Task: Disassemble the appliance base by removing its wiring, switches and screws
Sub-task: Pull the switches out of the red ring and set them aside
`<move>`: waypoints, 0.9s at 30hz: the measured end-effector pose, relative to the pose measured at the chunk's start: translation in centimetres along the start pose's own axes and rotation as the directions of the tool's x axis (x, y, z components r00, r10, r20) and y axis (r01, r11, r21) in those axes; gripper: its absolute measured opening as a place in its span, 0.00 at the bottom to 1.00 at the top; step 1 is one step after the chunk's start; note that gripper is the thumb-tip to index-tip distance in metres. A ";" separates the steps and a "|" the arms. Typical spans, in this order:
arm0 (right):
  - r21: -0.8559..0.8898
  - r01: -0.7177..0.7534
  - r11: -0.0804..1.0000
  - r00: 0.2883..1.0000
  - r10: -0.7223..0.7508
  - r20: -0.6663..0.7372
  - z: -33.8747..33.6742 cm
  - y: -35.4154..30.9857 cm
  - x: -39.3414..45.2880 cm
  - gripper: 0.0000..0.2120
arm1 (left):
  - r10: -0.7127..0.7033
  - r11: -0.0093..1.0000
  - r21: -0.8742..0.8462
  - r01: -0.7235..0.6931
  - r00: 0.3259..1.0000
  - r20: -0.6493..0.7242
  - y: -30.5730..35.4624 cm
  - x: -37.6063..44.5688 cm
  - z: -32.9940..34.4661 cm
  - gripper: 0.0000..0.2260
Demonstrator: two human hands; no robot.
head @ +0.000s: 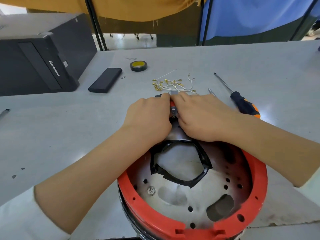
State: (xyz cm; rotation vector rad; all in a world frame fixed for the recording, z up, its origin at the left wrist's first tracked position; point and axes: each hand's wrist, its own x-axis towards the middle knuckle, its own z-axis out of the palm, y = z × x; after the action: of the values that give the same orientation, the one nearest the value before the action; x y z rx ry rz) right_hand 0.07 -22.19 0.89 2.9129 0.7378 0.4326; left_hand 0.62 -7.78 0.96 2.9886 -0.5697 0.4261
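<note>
The round appliance base (190, 227) has a red plastic rim and a perforated metal plate, with a black taped wire loop (180, 163) lying inside it. At its far edge sits a small grey and red switch (173, 108). My left hand (149, 116) and my right hand (200, 116) meet over that switch, fingers curled round it from both sides. Most of the switch is hidden under my fingers. A heap of loose white wires with brass terminals (173, 84) lies on the table just beyond my hands.
A black-and-orange screwdriver (242, 103) lies to the right, a second thin tool (211, 91) beside it. A roll of black tape (138, 66), a black slab (105, 80), a small screw (123, 77) and a black computer case (38, 63) stand to the left.
</note>
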 end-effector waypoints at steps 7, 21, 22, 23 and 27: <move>0.008 0.007 1.000 1.000 -0.007 -0.008 0.1 0.1 0.2 0.18 | -0.021 1.000 0.018 0.021 1.000 0.018 0.1 0.0 0.1 0.11; 0.076 -0.006 0.997 1.000 0.007 -0.004 0.1 0.2 0.0 0.20 | -0.009 1.000 -0.025 0.009 0.999 0.037 -0.3 0.2 0.0 0.14; 0.076 -0.008 0.997 1.000 0.009 -0.005 0.1 0.2 0.0 0.20 | -0.015 1.000 -0.010 0.016 0.999 0.034 -0.1 0.2 0.1 0.14; 0.076 -0.009 0.997 1.000 0.010 -0.007 0.2 0.2 0.1 0.20 | -0.023 1.000 0.001 0.023 0.999 0.032 0.0 0.2 0.1 0.14; 0.079 -0.018 0.997 1.000 0.019 -0.011 0.2 0.2 0.1 0.19 | -0.041 0.999 0.033 0.040 0.999 0.030 0.3 0.3 0.1 0.15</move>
State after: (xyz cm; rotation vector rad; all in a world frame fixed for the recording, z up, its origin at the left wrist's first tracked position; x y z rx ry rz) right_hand 0.31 -22.27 0.80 2.9952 0.7473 0.4317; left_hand 0.84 -8.16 0.92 3.0365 -0.5092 0.3904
